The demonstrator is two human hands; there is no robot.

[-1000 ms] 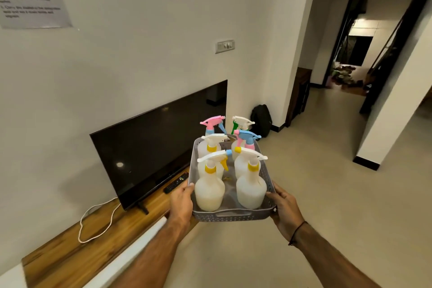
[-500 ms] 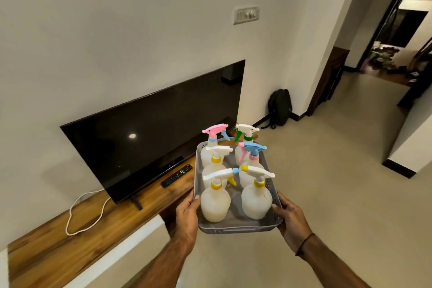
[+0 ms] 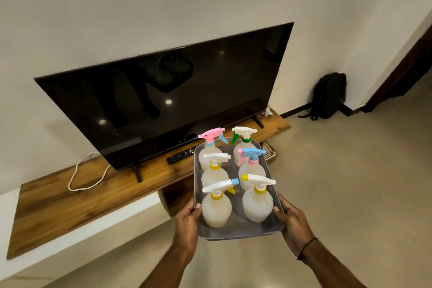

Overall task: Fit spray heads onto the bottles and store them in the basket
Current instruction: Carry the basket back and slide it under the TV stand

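Note:
I carry a grey plastic basket in the air, above the floor beside a wooden TV shelf. My left hand grips its left rim and my right hand grips its right rim. Several translucent white spray bottles stand upright in it in two rows, each with a spray head fitted. The front left bottle and front right bottle have white heads with yellow collars. Behind them stand a blue-headed bottle, a pink-headed bottle and a green-collared bottle.
A long wooden shelf runs along the wall at the left, bearing a large black TV, a remote control and a white cable. A black backpack leans against the far wall. Pale floor spreads right.
The view has tilted down and turned left toward the TV shelf. The basket, held in both hands, has come closer to the shelf; the doorway has left the view.

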